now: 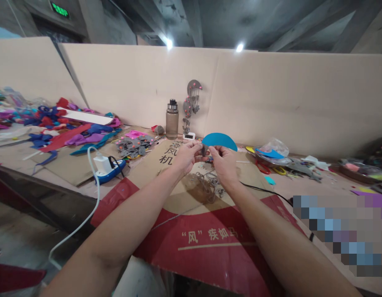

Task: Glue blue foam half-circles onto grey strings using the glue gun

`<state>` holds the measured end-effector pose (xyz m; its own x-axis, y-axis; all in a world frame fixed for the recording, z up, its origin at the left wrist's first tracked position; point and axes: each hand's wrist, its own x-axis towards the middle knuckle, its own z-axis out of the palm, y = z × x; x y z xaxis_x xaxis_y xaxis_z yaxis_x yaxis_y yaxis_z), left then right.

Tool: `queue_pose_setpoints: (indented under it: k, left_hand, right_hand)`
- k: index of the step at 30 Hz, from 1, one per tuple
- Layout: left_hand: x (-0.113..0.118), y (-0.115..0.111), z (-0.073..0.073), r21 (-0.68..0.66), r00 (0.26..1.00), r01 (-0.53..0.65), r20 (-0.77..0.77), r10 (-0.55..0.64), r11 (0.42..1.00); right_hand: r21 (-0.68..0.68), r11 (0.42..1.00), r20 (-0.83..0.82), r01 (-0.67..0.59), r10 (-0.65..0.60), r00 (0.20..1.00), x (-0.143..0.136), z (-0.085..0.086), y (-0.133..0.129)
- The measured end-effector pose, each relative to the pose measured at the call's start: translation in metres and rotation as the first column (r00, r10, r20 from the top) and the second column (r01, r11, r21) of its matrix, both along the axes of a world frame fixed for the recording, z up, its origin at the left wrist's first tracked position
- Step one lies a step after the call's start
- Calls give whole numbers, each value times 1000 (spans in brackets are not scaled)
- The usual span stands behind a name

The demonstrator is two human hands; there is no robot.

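Note:
Over a flattened cardboard sheet (184, 198), my left hand (190, 157) and my right hand (223, 164) meet, fingers closed. Between their fingertips is a small grey felt piece (204, 150), partly hidden; its exact shape cannot be made out. My left hand pinches it from the left, and my right thumb and forefinger press at its right edge. Below the hands lies a loose tangle of grey cord (209, 183). Just behind them shows a teal rounded sheet (220, 141). Some tiny coloured bits lie under the fingers, too small to name.
A bottle (172, 123) and a hanging grey moon ornament (193, 88) stand by the back panel. At left are felt scraps (76, 134), grey pieces with pink dots (135, 145) and a blue power strip (112, 172). Scissors (263, 167) and a dish (268, 157) sit at right.

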<state>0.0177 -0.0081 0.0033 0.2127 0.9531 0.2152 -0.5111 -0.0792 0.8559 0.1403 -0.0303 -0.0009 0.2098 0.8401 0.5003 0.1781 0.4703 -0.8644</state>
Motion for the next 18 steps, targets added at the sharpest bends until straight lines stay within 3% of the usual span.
queue_pose_setpoints:
  k: [5,12,15,18]
  left_hand:
    - [4,0,-5,152,988,-66,-128,86,986]
    - [4,-7,-2,320,892,45,-440,106,946]
    - [2,-6,-3,402,787,29,-574,227,915]
    - [0,-1,-4,514,702,-57,-589,401,856]
  right_hand:
    - [35,997,38,70,-71,997,1,2,-4]
    - [77,990,139,121,-131,982,6,-5,2]
    - [129,986,226,107,-134,965,8,-7,4]
    - [170,978,319,121,-171,932,8,-7,3]
